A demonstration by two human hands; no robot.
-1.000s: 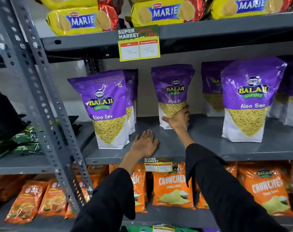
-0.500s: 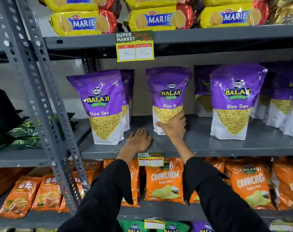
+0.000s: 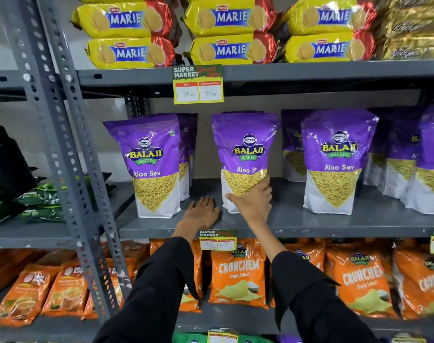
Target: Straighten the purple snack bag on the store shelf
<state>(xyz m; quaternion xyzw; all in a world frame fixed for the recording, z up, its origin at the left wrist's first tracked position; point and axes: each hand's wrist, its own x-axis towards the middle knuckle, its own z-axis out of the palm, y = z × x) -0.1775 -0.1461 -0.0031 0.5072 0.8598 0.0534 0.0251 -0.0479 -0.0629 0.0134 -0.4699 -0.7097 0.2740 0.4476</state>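
A purple Balaji Aloo Sev snack bag (image 3: 245,149) stands upright at the middle of the grey shelf (image 3: 310,224), close to its front edge. My right hand (image 3: 254,201) grips its lower part from the front, thumb on the left side, fingers wrapped around the right. My left hand (image 3: 202,212) lies flat, palm down, on the shelf just left of the bag, holding nothing. Both arms wear black sleeves.
More purple bags stand at the left (image 3: 152,167) and right (image 3: 335,162), with others behind. Yellow Marie biscuit packs (image 3: 230,33) fill the shelf above, orange Crunchem bags (image 3: 238,273) the shelf below. A perforated grey upright (image 3: 69,169) rises at the left.
The held bag has come forward toward the shelf's front edge and stands straighter. My right hand moved with it. My left hand has stayed on the shelf.
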